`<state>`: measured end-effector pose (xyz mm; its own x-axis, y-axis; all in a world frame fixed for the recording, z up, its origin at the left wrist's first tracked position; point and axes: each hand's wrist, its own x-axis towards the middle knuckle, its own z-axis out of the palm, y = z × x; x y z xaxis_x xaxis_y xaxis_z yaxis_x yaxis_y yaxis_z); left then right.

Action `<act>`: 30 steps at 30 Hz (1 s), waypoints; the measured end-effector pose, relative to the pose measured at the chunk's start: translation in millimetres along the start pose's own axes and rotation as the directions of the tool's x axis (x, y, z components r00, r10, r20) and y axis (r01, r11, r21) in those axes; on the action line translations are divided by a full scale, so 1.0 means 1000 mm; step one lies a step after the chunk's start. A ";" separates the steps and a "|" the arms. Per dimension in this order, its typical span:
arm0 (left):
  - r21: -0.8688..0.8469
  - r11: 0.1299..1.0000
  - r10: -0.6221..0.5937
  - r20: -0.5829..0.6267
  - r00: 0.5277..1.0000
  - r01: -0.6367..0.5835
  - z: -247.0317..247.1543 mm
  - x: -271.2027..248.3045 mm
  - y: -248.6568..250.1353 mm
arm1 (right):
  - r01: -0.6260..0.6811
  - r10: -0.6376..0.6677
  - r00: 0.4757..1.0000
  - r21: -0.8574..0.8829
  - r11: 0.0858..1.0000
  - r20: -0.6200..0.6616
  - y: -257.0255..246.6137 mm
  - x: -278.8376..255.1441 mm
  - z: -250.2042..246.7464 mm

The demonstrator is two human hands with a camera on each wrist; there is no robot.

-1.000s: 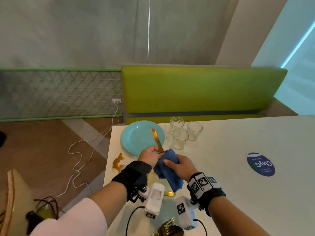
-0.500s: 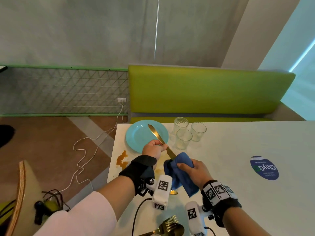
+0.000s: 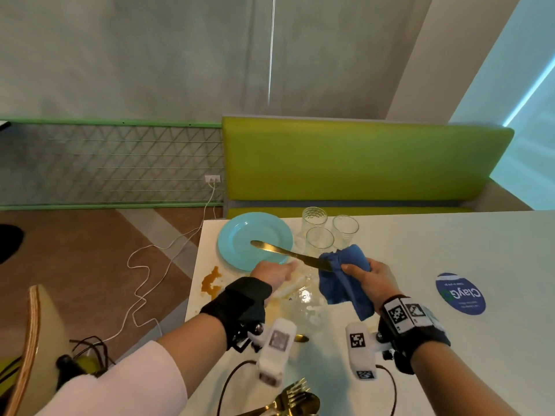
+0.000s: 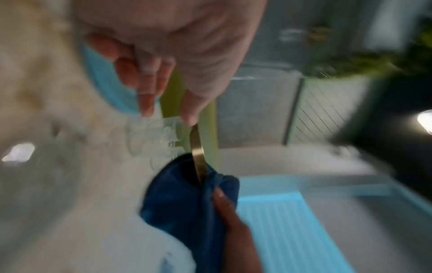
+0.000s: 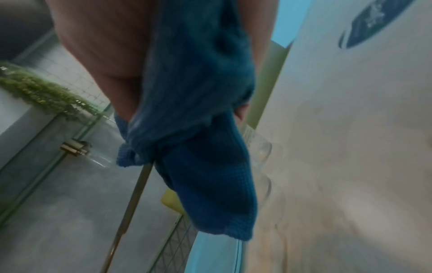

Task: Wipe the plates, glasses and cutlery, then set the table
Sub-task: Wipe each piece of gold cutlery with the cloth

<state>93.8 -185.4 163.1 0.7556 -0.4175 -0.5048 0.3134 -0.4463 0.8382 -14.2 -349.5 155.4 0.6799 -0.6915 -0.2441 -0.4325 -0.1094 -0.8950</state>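
My left hand (image 3: 274, 273) pinches a gold knife (image 3: 279, 252) near its middle and holds it almost level above the table. Its rounded handle end hangs over the turquoise plate (image 3: 240, 232). My right hand (image 3: 365, 274) grips a bunched blue cloth (image 3: 342, 274) wrapped round the blade's tip. In the left wrist view the knife (image 4: 198, 153) runs from my thumb into the cloth (image 4: 182, 199). The cloth (image 5: 198, 110) fills the blurred right wrist view. Three clear glasses (image 3: 319, 240) stand right of the plate.
A gold fork and spoon (image 3: 295, 400) lie at the near table edge. A brown spill (image 3: 210, 283) marks the table's left edge, and a clear dish (image 3: 303, 298) lies under my hands. A blue sticker (image 3: 459, 292) is at right, a green bench (image 3: 360, 163) behind, a chair (image 3: 33, 340) at left.
The knife has tipped from pointing upward to nearly level. My right hand has slid the cloth rightward along the blade to its tip.
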 end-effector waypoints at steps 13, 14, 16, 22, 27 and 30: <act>0.759 0.571 0.336 0.132 0.933 -0.313 -0.046 0.027 -0.012 | 0.070 -0.076 0.996 -0.136 0.988 -0.042 -0.020 0.020 -0.051; 0.671 0.657 0.303 0.184 0.935 -0.345 -0.042 0.023 -0.013 | 0.061 -0.067 0.993 -0.061 0.996 -0.098 -0.019 0.020 -0.049; 0.457 0.829 0.212 0.278 0.937 -0.323 -0.034 0.012 -0.012 | 0.030 -0.002 0.979 0.134 0.991 -0.203 -0.016 0.021 -0.046; 0.186 0.970 0.106 0.269 0.957 -0.159 -0.005 -0.001 -0.028 | -0.068 0.251 0.952 0.675 0.734 -0.176 -0.010 0.023 -0.022; 0.047 0.995 0.082 0.171 0.982 -0.091 0.002 -0.003 -0.030 | -0.056 0.357 0.926 0.890 0.453 -0.124 -0.012 0.020 -0.023; -0.029 0.996 0.085 0.113 0.990 -0.082 -0.001 -0.003 -0.021 | -0.121 0.299 0.954 0.877 0.465 -0.027 -0.005 0.015 -0.021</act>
<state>85.3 -173.3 147.0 0.7096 -0.5406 -0.4519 0.2671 -0.3872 0.8825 -14.6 -374.6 164.0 0.5031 -0.7115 -0.4907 0.2356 0.6591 -0.7142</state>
